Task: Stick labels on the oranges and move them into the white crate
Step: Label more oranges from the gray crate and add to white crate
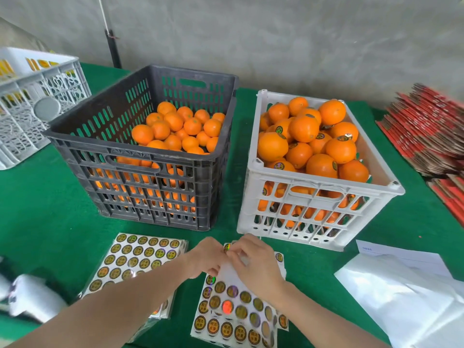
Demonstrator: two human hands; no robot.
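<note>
Left hand: pinches one label.
Right hand: grips label sheet; fingertips hidden.
Sheet stack: partly hidden by forearm.

Your left hand pinches a label at the edge of the sticker sheet your right hand holds.

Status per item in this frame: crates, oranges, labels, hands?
black crate, partly full
unlabelled oranges, piled in black crate
white crate, heaped above the rim
labelled oranges, piled in white crate
label sheet, top edge lifted, most labels on
label stack, flat on table
left hand, pinching label sheet's lifted edge
right hand, pinching same edge
</note>
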